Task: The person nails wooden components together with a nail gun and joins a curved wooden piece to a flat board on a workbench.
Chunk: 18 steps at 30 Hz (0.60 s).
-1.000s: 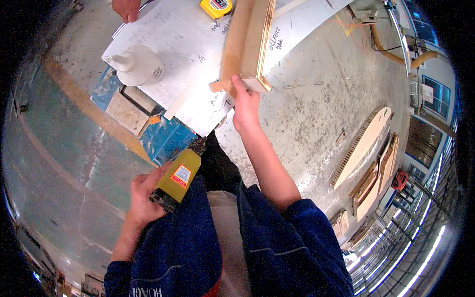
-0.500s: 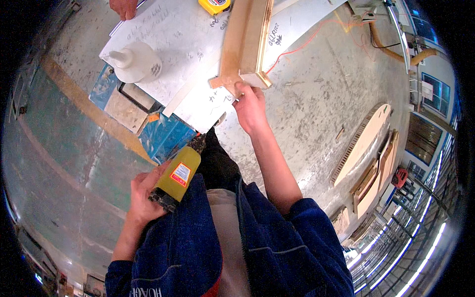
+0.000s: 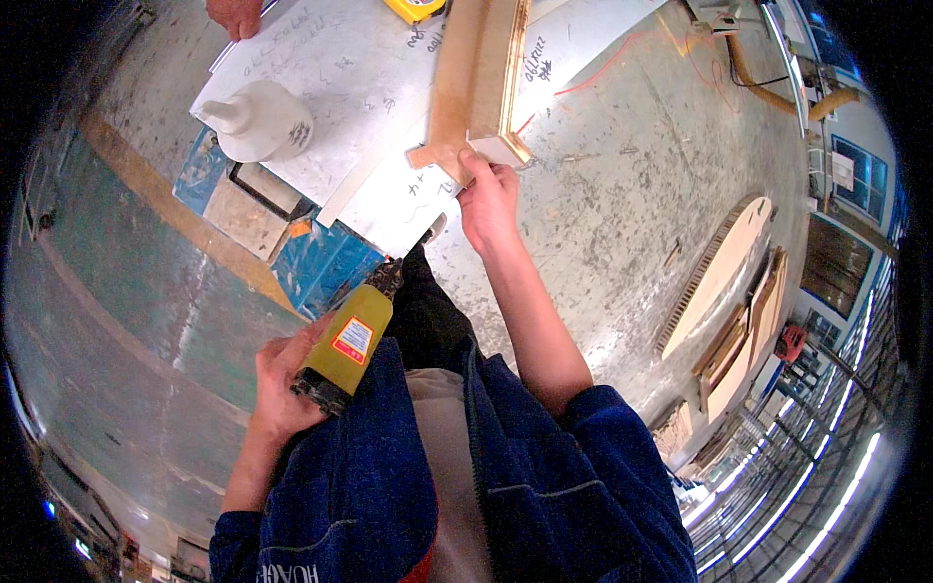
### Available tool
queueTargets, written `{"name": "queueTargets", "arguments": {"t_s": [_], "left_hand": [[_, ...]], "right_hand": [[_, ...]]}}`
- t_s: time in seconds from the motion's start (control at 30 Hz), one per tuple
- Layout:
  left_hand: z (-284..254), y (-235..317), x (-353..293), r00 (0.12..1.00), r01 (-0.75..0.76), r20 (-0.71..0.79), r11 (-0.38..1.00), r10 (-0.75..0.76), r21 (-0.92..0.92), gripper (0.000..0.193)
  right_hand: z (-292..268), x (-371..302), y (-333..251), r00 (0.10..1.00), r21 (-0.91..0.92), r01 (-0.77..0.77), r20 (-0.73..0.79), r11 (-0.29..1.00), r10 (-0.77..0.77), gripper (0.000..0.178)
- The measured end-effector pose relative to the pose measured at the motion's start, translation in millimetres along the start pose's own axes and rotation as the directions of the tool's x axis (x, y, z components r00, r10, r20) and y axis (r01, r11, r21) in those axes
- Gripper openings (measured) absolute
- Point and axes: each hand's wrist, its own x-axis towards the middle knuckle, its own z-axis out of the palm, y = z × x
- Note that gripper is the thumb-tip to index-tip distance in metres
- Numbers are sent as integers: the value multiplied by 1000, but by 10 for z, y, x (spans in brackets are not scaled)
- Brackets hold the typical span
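gripping yellow-green power tool (image 3: pixel 342 350) in l hand (image 3: pixel 284 384), near l, well apart from long wooden piece (image 3: pixel 459 87). pinching near end of latter w/ r hand (image 3: pixel 489 206), so touching, def closer than l. see wooden piece far, approx ctr, on white tabletop (image 3: pixel 345 121), aligned lengthwise near-to-far, slanting slightly r toward far end.

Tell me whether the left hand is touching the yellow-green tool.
Touching. The head view shows the left hand wrapped against the body of the yellow-green tool, no gap between them.
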Motion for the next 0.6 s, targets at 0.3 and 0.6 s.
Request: {"name": "queueTargets", "arguments": {"t_s": [0.3, 0.6], "left_hand": [[5, 5, 4, 1000, 11, 13, 1000, -11, -15, 51], [9, -20, 24, 1000, 17, 19, 995, -15, -96, 54]], "right_hand": [[121, -146, -25, 1000, 177, 3, -25, 984, 2, 41], [64, -53, 34, 998, 73, -18, -53, 997, 21, 46]]}}
